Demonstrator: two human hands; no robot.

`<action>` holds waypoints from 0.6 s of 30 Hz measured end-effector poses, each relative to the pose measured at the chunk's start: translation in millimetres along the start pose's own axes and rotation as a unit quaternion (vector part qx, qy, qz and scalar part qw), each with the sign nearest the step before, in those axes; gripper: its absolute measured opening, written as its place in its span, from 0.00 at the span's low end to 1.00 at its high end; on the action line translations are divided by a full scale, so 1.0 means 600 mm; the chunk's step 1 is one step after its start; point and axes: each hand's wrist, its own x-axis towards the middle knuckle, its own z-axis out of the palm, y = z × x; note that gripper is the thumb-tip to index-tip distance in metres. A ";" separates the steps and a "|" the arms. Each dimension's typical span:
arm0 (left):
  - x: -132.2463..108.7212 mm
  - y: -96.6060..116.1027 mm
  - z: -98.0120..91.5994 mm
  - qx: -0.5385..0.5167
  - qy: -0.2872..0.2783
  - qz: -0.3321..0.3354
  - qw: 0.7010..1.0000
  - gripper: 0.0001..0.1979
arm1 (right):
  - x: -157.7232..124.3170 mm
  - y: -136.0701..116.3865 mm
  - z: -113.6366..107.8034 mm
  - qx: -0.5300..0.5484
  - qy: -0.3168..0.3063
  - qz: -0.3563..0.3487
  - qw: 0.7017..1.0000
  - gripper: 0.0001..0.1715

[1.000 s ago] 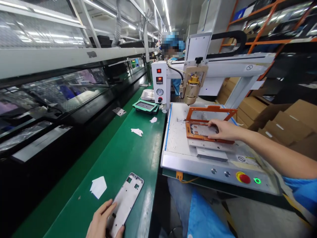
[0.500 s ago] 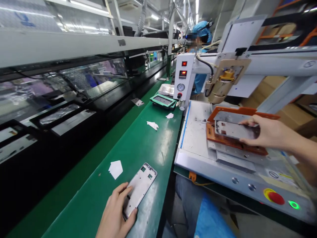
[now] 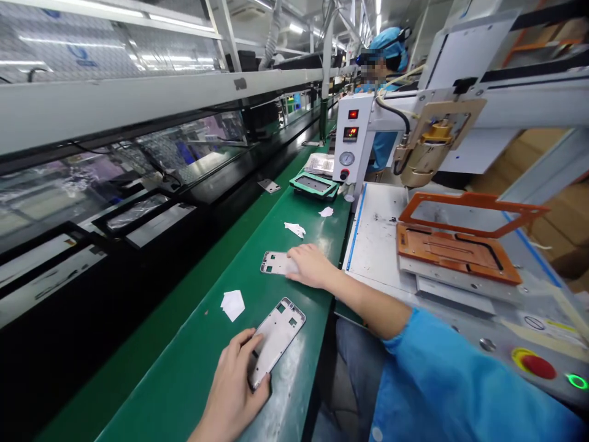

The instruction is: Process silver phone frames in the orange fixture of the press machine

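Note:
My left hand point(image 3: 239, 380) grips a silver phone frame point(image 3: 280, 331) by its lower end, thumb on one edge and fingers on the other, at the near part of the green bench point(image 3: 184, 356). Farther along, my right hand point(image 3: 310, 265) is closed over one end of a second phone frame point(image 3: 275, 263), which lies at bench level with its cut-out end pointing left. To the right, the orange fixture point(image 3: 455, 250) on the machine has its hinged frame point(image 3: 488, 205) raised, and no phone frame lies in its bed.
The white machine's control box point(image 3: 352, 138) and brass dispensing head point(image 3: 426, 156) stand at the right. Paper scraps point(image 3: 233, 305), a green fixture point(image 3: 314, 184) and another phone part point(image 3: 269, 186) lie on the bench side. A co-worker in a blue cap point(image 3: 390, 46) is beyond.
My right hand has lifted the phone frame out of the orange fixture and carried it left to the green bench. My left hand keeps its hold; the view has shifted slightly.

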 end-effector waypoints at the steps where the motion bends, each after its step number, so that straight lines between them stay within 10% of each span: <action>1: 0.002 0.000 0.001 0.004 0.013 -0.013 1.000 0.27 | -0.023 -0.011 -0.001 0.019 0.037 0.016 0.999 0.21; 5: 0.006 0.007 0.003 0.032 0.073 -0.103 0.991 0.28 | -0.159 -0.083 0.005 0.133 0.085 0.101 0.982 0.15; 8: -0.002 0.020 0.001 -0.075 0.061 -0.111 0.989 0.30 | -0.228 -0.135 0.035 0.192 0.041 0.076 0.978 0.33; 13: -0.021 0.020 0.002 -0.281 0.045 -0.064 0.956 0.23 | -0.227 -0.159 0.080 0.178 0.046 0.084 0.979 0.57; 18: -0.016 0.009 0.001 -0.353 0.119 -0.215 0.903 0.21 | -0.184 -0.171 0.084 0.137 0.016 0.087 0.987 0.53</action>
